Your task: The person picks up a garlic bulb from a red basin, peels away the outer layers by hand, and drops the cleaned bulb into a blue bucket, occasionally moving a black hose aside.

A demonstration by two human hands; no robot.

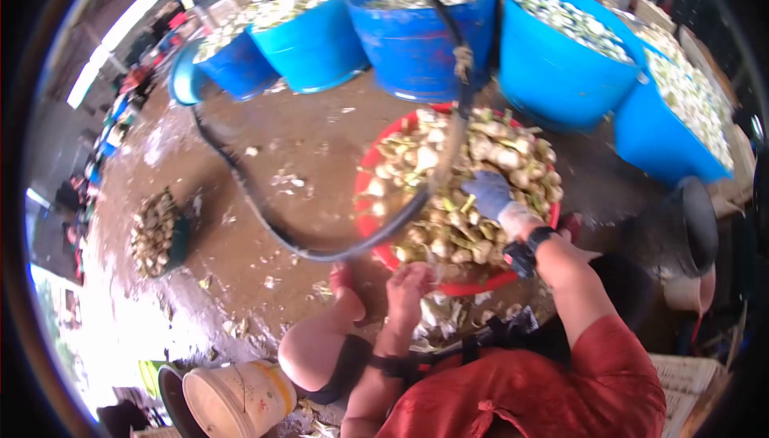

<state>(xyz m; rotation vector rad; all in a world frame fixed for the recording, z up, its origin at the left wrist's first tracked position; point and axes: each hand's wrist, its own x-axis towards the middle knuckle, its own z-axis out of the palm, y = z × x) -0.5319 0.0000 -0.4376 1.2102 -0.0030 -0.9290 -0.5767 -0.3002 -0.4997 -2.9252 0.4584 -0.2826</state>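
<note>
Where the hose [376, 239] crosses, bulbs [426, 156] lie hidden.

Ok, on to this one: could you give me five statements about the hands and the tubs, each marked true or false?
1. The right hand wears a blue glove. True.
2. The left hand is at the centre of the red tub. False: it is at the tub's near edge.
3. A dark hose curves around the left of the picture and up over the red tub. True.
4. The red tub holds nothing. False: it is heaped with pale bulbs.
5. The large tubs beyond the red tub are all yellow. False: the row includes several blue tubs.
</note>
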